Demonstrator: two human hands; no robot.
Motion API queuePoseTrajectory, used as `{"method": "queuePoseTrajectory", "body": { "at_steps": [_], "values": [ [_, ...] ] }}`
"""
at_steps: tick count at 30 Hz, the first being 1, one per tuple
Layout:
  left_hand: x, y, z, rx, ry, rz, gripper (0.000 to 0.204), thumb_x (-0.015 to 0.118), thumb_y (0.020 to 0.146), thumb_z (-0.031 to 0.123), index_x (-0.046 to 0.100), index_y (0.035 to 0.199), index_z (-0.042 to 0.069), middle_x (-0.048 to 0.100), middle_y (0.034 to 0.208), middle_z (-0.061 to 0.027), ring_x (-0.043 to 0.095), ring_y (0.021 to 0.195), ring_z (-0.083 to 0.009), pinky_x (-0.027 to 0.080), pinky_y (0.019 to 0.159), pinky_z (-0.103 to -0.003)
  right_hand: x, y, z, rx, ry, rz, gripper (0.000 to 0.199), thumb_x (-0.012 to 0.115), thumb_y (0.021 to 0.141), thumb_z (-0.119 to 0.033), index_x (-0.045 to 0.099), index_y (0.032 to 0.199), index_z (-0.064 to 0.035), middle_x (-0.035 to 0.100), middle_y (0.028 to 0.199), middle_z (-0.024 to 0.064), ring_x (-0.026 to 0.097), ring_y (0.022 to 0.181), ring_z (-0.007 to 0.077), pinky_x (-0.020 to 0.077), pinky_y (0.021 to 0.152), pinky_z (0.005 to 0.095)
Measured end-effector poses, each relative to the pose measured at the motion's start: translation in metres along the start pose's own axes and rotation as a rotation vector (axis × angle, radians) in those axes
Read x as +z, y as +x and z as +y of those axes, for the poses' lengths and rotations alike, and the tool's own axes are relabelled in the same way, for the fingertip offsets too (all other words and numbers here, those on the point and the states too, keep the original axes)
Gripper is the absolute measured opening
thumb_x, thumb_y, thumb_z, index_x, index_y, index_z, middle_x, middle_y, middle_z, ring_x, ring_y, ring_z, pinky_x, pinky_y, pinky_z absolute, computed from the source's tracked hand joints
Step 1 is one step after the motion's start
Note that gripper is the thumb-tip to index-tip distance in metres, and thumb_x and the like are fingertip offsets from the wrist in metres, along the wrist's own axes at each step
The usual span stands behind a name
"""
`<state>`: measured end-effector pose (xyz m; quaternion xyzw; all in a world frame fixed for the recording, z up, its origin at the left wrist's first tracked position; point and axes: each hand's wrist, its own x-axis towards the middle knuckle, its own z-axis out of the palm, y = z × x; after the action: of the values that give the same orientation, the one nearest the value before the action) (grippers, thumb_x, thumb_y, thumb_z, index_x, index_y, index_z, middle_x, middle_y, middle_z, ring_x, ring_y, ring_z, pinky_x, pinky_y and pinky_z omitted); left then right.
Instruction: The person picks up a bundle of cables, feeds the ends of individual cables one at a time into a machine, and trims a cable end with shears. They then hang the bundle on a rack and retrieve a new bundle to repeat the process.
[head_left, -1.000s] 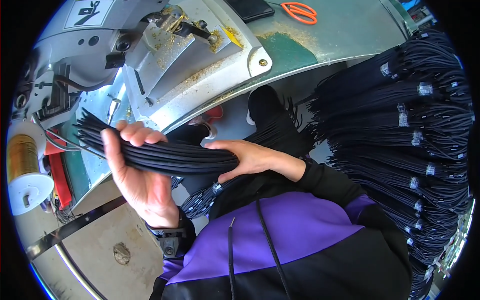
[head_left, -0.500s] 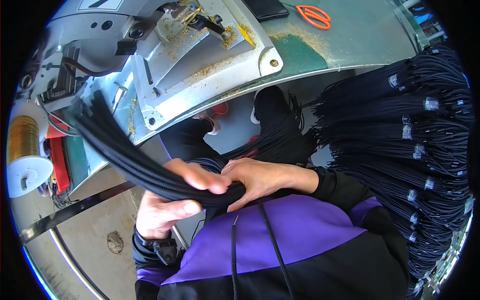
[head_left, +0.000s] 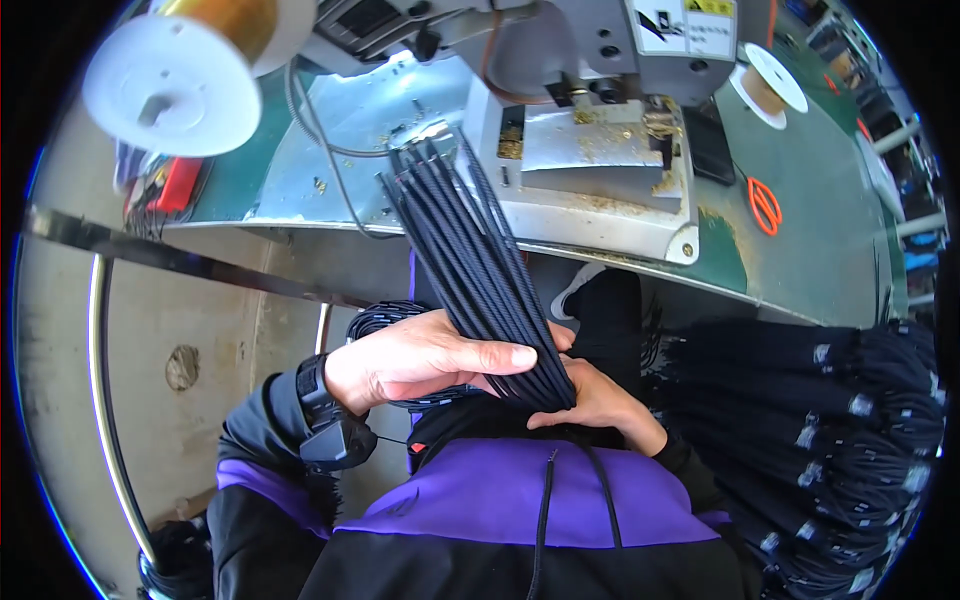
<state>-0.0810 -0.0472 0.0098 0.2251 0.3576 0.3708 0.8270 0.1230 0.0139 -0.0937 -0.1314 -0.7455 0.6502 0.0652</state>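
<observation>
In left hand (head_left: 425, 355), right hand (head_left: 602, 400): black cords (head_left: 475, 255), closely clasped.

The place looks like a workshop or factory floor. A grey machine (head_left: 600, 40) on a white base (head_left: 610, 225), littered with golden scraps (head_left: 598, 130), stands on the far green tabletop (head_left: 815, 215). A left spool (head_left: 170, 95) and a right spool (head_left: 775, 80) flank it. Many tied black cord bundles (head_left: 840, 430) lie massed at right, like production stock.
</observation>
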Motion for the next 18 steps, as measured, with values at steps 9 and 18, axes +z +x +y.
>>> {"method": "queuePoseTrajectory", "body": {
  "at_steps": [9,18],
  "values": [
    [-0.019,-0.003,-0.008,0.115,0.480,-0.203,0.052,0.065,0.075,0.013,0.042,0.120,0.002,0.043,0.123,-0.0089,0.047,0.107,-0.0201,0.045,0.081,-0.027,0.000,0.006,-0.007,0.033,0.029,0.038,0.038,0.074,0.064,-0.024,0.057,0.089,-0.0013,0.059,0.089,0.0086,0.055,0.086,0.0216,0.0397,0.080,0.0314],
    [0.006,0.009,0.010,0.252,-0.230,0.104,0.035,0.062,0.078,0.011,0.049,0.109,0.003,0.055,0.106,-0.0099,0.057,0.090,-0.0179,0.049,0.052,-0.020,-0.003,0.010,-0.005,0.350,0.091,-0.064,0.054,0.076,0.062,-0.025,0.052,0.103,-0.0005,0.057,0.095,0.0082,0.053,0.091,0.0164,0.0415,0.080,0.0289]
  ]
}}
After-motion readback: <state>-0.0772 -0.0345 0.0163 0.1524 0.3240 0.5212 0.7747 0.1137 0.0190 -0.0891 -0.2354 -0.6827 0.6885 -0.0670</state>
